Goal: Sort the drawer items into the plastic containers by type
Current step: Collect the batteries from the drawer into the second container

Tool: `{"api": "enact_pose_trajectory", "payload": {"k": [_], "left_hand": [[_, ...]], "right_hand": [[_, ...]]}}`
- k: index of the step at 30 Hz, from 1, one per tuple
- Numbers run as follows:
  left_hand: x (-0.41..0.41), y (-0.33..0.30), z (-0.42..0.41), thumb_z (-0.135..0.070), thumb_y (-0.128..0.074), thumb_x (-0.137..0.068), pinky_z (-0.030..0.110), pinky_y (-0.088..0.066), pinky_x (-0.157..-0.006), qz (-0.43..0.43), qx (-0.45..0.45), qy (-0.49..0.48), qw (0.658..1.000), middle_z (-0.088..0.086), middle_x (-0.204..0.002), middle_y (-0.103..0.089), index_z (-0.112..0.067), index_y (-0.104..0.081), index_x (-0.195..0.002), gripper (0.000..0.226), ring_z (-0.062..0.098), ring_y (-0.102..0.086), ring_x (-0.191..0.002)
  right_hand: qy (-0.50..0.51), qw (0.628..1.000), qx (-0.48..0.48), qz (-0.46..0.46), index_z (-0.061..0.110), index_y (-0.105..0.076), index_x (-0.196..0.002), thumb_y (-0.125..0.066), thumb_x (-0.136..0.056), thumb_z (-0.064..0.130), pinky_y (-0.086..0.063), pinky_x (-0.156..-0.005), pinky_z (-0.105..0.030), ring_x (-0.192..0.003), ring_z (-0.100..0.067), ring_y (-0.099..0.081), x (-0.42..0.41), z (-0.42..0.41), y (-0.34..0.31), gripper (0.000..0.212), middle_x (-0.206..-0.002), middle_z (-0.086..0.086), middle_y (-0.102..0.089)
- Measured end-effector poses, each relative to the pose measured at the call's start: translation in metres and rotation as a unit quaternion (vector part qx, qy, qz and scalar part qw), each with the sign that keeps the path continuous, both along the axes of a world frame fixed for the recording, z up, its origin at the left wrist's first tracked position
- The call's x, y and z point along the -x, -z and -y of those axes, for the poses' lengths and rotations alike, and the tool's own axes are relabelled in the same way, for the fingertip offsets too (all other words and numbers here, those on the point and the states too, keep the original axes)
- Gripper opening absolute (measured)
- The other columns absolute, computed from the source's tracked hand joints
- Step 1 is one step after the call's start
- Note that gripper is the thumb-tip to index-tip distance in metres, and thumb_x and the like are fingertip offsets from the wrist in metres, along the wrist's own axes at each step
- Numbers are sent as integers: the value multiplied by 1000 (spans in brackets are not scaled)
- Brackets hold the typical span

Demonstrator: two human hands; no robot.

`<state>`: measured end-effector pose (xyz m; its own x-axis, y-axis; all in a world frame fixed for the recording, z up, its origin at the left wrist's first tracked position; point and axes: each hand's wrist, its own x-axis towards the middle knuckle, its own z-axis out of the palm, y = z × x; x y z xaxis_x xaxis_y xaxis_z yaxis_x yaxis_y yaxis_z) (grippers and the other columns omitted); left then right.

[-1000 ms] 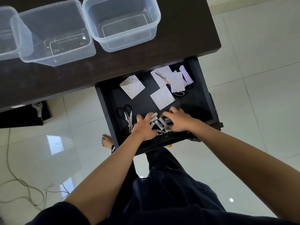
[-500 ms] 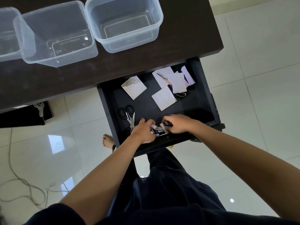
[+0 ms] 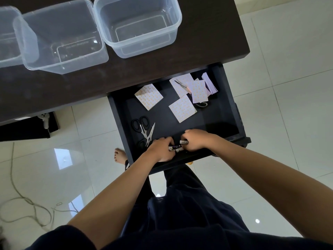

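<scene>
— Two hands are down in the open drawer (image 3: 227, 105), at its near edge. What do they have?

— Batteries (image 3: 177, 147). The left hand (image 3: 160, 149) has its fingers curled over a small heap of them, and the right hand (image 3: 195, 139) grips more, with one battery (image 3: 184, 142) poking out from under its fingers toward the left hand. The two hands are nearly touching.

— What else lies in the drawer?

— Just left of the left hand are black-handled scissors (image 3: 142, 126), the blades crossing a second metal tool. Toward the back of the drawer are patterned paper pads: one (image 3: 148, 96) on the left, one (image 3: 182, 108) in the middle, and a loose cluster (image 3: 196, 89) in the far right corner, with another pair of scissors (image 3: 181, 85) lying half under it.

— And the containers?

— Three clear plastic containers stand on the dark counter (image 3: 207, 42) beyond the drawer: one (image 3: 138, 26) almost straight behind it, one (image 3: 61, 37) to its left, touching it, and a third (image 3: 9, 37) cut off by the picture's edge. All three look bare inside.
</scene>
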<state>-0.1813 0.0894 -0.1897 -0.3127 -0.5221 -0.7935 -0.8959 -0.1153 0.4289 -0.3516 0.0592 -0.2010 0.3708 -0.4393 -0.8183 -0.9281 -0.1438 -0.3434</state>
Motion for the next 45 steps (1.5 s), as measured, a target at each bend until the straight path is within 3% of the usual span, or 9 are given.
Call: {"api": "enact_pose_trajectory", "payload": {"k": [3, 8, 12, 20, 25, 29, 35, 41, 45], "left_hand": [[-4, 0, -2, -30, -58, -83, 34, -42, -93, -6, -4, -3, 1000, 7, -114, -48, -22, -58, -107, 26, 32, -51, -109], [-8, -2, 1, -26, -60, -85, 29, -42, -87, -29, 5, 7, 1000, 8, -111, -49, -21, -62, -108, 23, 27, -53, -104], [-12, -3, -1, -29, -59, -89, 25, -37, -83, -37, -13, 8, 999, 9, -112, -50, -18, -61, -111, 25, 25, -52, -105], [-14, -4, 0, -24, -65, -86, 25, -40, -78, -52, -47, -66, 995, -2, -102, -58, -23, -63, -100, 14, 17, -55, -93], [-17, -5, -1, -16, -65, -86, 21, -41, -64, -67, -48, -105, 991, -4, -92, -57, -28, -61, -85, 13, 13, -55, -76], [-18, -8, -1, -11, -65, -86, 19, -42, -57, -77, -59, -138, 986, -5, -75, -57, -23, -64, -89, 13, 8, -51, -60], [-20, -10, -5, -13, -63, -88, 18, -39, -52, -77, -46, -182, 979, 1, -81, -59, -18, -65, -98, 11, 7, -48, -58], [-27, -26, 0, -12, -59, -89, 15, -38, -49, -92, 8, -237, 967, 0, -87, -56, -19, -62, -97, 11, 7, -49, -58], [-31, -48, 15, -9, -61, -87, 23, -46, -61, -114, 40, -265, 957, -1, -83, -60, -25, -60, -88, 15, 10, -54, -63]], "right_hand": [[24, 999, -22, 17, 21, -56, -88, -57, -85, 34, -44, -77, -32, -95, -23, -56, 2, 0, 0, 13, -97, 0, -49], [34, 998, -44, 37, 18, -61, -97, -64, -84, 38, -48, -81, -37, -93, -22, -57, 9, 2, -1, 23, -96, 2, -54], [28, 995, -75, 52, 25, -61, -90, -66, -84, 34, -48, -77, -36, -88, -22, -59, 3, 0, 0, 12, -94, 1, -62], [38, 991, -117, 54, 25, -64, -104, -66, -85, 25, -43, -75, -29, -86, -16, -56, -3, 4, -5, 19, -95, 3, -62], [20, 991, -121, 50, 29, -55, -80, -66, -85, 26, -43, -74, -30, -86, -19, -56, -7, 6, -4, 12, -91, 3, -61], [-3, 993, -109, 50, 18, -56, -90, -60, -91, 24, -37, -72, -28, -84, -20, -53, -10, 2, -8, 6, -94, -6, -59], [36, 996, -63, 44, 9, -61, -95, -59, -90, 18, -42, -72, -30, -87, -26, -58, -4, -1, -13, 10, -102, -13, -65], [108, 993, -7, 56, 13, -54, -95, -53, -94, 24, -43, -75, -33, -87, -22, -54, 11, 2, -35, 12, -94, -2, -54], [150, 984, 25, 90, 17, -47, -86, -51, -96, 25, -36, -63, -27, -73, -12, -49, 11, 10, -61, 13, -82, 4, -50]]}}
